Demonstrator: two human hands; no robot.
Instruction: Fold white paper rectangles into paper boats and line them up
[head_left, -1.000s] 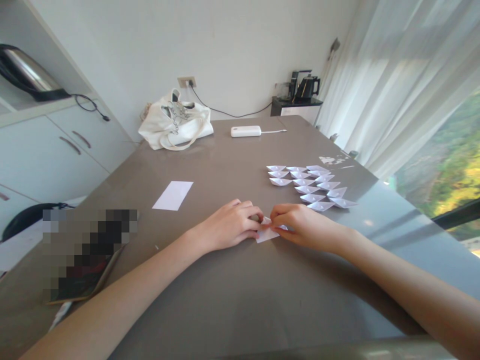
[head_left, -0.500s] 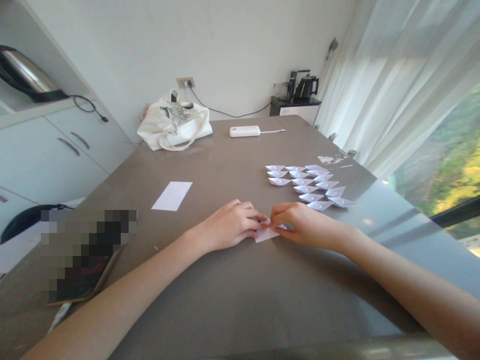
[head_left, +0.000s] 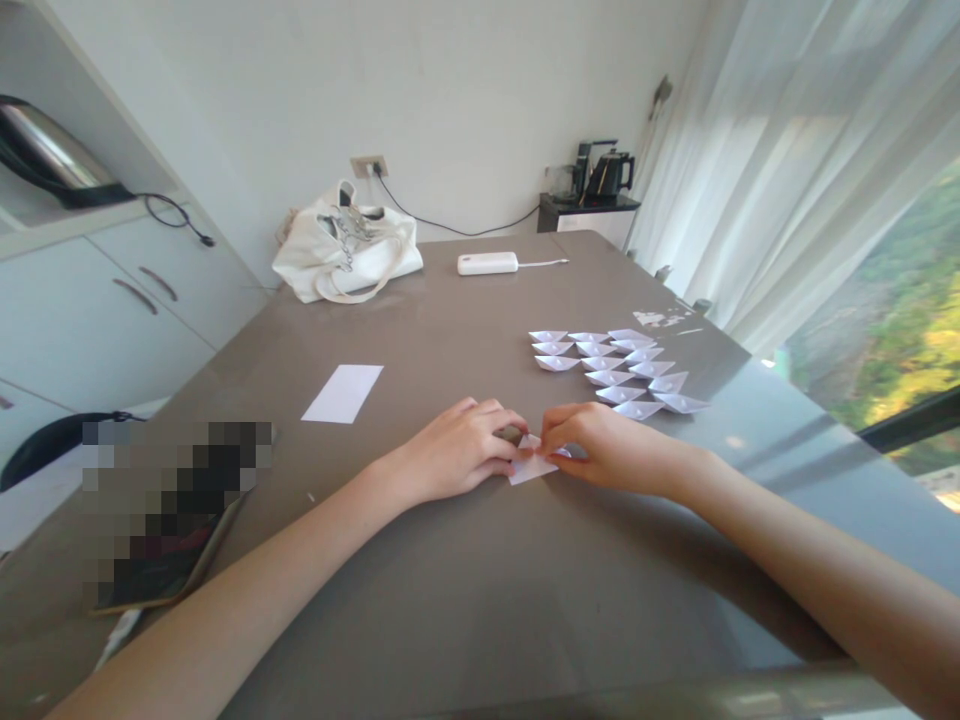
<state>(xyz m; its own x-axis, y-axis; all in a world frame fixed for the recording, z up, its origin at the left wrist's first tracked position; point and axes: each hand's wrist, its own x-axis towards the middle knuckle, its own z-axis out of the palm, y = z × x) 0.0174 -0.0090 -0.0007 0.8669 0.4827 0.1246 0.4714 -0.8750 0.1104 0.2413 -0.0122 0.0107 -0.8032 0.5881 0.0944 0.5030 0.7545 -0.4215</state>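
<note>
A small piece of folded white paper point(head_left: 529, 468) lies on the table between my hands, partly hidden by my fingers. My left hand point(head_left: 472, 447) comes in from the left, its curled fingers gripping the paper's left side. From the right, my right hand point(head_left: 581, 445) pinches the paper's upper right part with thumb and fingers. Just beyond my right hand stand several folded paper boats point(head_left: 611, 378), grouped in rows. Farther left, a flat sheet of white paper point(head_left: 343, 393) rests by itself.
A phone or tablet point(head_left: 180, 560), partly blurred out, leans at the left of the brown table point(head_left: 450, 620) with a cable. At the far side are a white bag point(head_left: 349, 250) and a white power bank point(head_left: 487, 263). Paper scraps point(head_left: 660, 319) lie near the right edge.
The fingers of my left hand have bent and drawn slightly back, showing a gap above the paper. My right hand stays nearly in place. The view has shifted very slightly.
</note>
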